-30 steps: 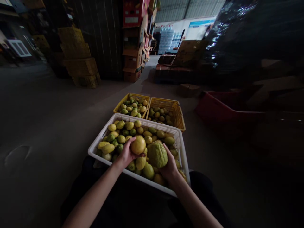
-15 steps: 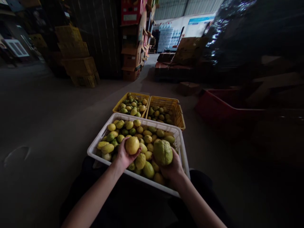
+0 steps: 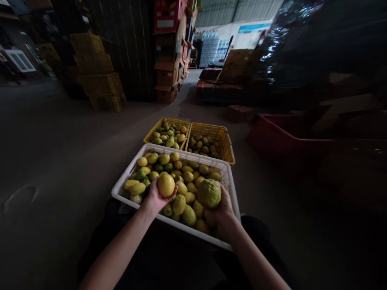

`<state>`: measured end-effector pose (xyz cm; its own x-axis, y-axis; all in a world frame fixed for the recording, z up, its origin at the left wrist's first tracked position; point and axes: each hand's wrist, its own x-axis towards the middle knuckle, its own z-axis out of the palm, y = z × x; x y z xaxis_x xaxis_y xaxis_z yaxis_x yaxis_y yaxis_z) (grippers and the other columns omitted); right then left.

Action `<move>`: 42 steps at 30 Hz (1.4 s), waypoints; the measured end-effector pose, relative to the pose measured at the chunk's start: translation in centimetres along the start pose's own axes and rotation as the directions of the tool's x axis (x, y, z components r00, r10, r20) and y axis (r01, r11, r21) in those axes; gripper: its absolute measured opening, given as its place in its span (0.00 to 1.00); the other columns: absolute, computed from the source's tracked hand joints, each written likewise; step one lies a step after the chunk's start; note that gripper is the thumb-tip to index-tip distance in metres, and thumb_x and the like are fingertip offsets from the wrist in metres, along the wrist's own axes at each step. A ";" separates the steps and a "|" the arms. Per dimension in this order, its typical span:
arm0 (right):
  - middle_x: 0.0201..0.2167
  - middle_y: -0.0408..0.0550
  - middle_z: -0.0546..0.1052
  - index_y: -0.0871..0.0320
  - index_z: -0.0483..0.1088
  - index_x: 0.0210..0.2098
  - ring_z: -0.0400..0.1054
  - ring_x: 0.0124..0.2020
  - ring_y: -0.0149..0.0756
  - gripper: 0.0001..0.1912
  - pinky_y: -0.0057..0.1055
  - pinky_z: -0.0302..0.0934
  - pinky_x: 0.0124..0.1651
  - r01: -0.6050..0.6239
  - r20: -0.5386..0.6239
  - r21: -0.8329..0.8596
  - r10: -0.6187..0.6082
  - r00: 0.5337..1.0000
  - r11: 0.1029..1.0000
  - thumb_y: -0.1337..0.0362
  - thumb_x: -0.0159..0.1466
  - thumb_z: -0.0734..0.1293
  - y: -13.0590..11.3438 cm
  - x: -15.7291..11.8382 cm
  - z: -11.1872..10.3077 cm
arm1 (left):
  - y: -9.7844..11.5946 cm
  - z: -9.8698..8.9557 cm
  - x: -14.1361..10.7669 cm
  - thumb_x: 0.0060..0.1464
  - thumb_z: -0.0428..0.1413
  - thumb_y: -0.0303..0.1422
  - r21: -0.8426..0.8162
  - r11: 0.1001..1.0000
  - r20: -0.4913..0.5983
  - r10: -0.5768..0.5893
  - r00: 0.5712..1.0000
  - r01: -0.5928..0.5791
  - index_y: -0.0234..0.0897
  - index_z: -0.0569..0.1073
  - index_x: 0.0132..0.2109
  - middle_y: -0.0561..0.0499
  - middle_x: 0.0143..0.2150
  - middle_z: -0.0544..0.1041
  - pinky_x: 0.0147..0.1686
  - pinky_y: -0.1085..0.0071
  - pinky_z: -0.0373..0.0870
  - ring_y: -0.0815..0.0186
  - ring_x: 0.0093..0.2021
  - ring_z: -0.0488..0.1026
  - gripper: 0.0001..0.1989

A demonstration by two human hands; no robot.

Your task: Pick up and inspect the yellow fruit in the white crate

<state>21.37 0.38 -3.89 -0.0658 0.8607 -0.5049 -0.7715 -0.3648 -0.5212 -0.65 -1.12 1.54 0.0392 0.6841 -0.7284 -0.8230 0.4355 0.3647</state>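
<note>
Two fruits in hand over a full white crate

From where I stand, the white crate (image 3: pixel 233 197) sits nearest the person, blocking the way to two yellow crates (image 3: pixel 226 143) set side by side just beyond it. A red bin (image 3: pixel 269 139) stands off to the right, one low carton (image 3: pixel 238 114) lies on the floor farther back, and a stack of boxes (image 3: pixel 101 84), four high, rises at far left. All three crates hold fruit, too overlapped to count. Above the white crate, the left hand (image 3: pixel 155 198) is cupped around one round yellow fruit (image 3: pixel 166 185); the right hand (image 3: pixel 225 207) grips one bumpy green fruit (image 3: pixel 209 193), the larger. The two fruits are apart.
</note>
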 end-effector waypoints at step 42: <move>0.33 0.50 0.84 0.56 0.72 0.48 0.82 0.37 0.42 0.15 0.28 0.76 0.28 -0.323 0.149 0.194 0.297 0.943 0.926 0.54 0.70 0.62 -0.6 -1.5 1.9 | 0.1 0.9 0.3 0.71 0.44 0.47 0.167 0.977 0.213 -0.164 0.963 0.130 0.27 0.71 0.57 0.43 0.34 0.79 0.26 0.76 0.76 0.66 0.28 0.78 0.27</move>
<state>20.75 0.02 -1.55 -0.3856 0.7563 -0.5286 -0.8164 -0.5466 -0.1864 -0.18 -0.33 1.88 0.2938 0.7118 -0.6380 -0.7046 0.6123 0.3586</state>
